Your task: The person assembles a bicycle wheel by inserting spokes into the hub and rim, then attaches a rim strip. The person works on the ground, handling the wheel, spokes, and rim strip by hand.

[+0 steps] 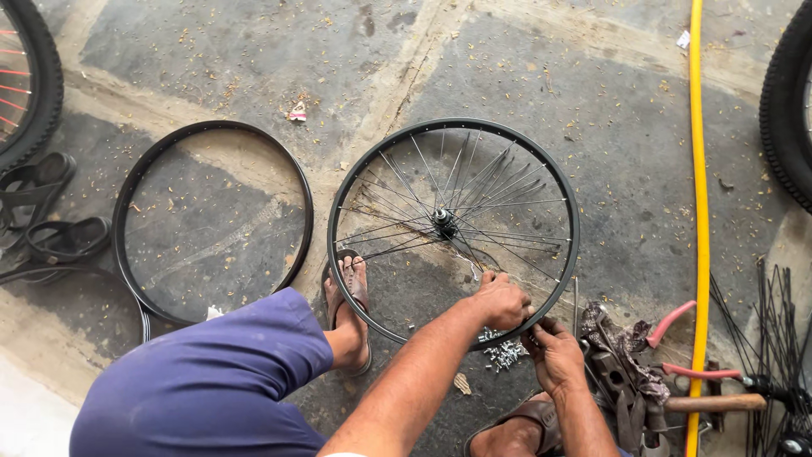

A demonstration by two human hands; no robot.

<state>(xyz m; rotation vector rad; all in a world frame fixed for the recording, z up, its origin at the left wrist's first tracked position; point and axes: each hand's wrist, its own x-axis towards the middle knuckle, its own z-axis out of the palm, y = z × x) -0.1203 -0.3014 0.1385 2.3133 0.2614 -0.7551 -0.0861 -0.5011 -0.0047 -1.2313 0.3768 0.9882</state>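
A black bicycle wheel rim (pixel 338 190) with thin steel spokes and a hub (pixel 444 222) lies flat on the concrete floor in front of me. My left hand (pixel 501 300) is closed over the rim's near edge, where a spoke meets it. My right hand (pixel 554 351) is just to its right, with fingers pinched at the same stretch of rim. What they pinch is too small to tell. A small pile of silvery spoke nipples (pixel 503 353) lies on the floor right below both hands. My sandalled foot (pixel 351 296) rests under the wheel's near left side.
A bare black rim (pixel 135 182) lies to the left, with sandals (pixel 51 211) and a tyre (pixel 38 93) beyond it. A yellow hose (pixel 698 169) runs down the right side. Pink-handled pliers (pixel 672 322), a wooden-handled hammer (pixel 715 404), a rag (pixel 622 343) and loose spokes (pixel 774 322) lie at the lower right.
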